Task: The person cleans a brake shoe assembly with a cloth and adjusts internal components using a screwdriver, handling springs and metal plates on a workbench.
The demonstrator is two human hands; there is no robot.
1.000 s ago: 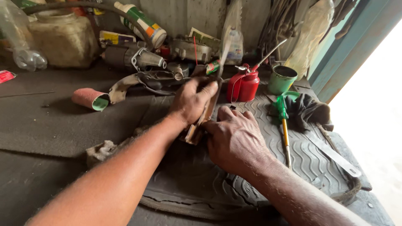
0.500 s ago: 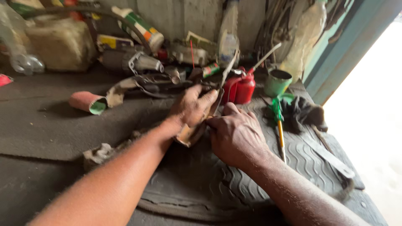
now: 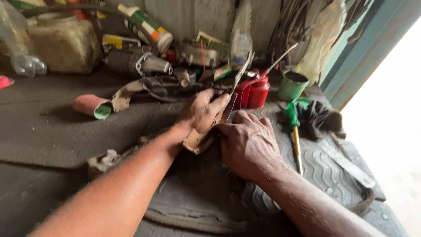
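Observation:
My left hand [image 3: 201, 110] grips the wooden handle [image 3: 197, 142] of a knife whose long thin blade [image 3: 240, 74] points up and away toward the back wall. My right hand [image 3: 247, 142] lies palm down on a dark ribbed rubber piece [image 3: 326, 169], fingers pressed beside the knife's handle and touching my left hand. The spot where the blade meets the rubber is hidden by my hands.
A red oil can [image 3: 254, 91] and a green cup [image 3: 293, 86] stand just behind my hands. A green-handled screwdriver [image 3: 293, 127], a dark cloth [image 3: 319, 119] and a flat metal strip [image 3: 346, 164] lie at right. A pink roll [image 3: 91, 106], bottles and several tools crowd the back.
Both hands with the knife have shifted a little toward the right and nearer; the view has tilted slightly. The grip on the handle is unchanged.

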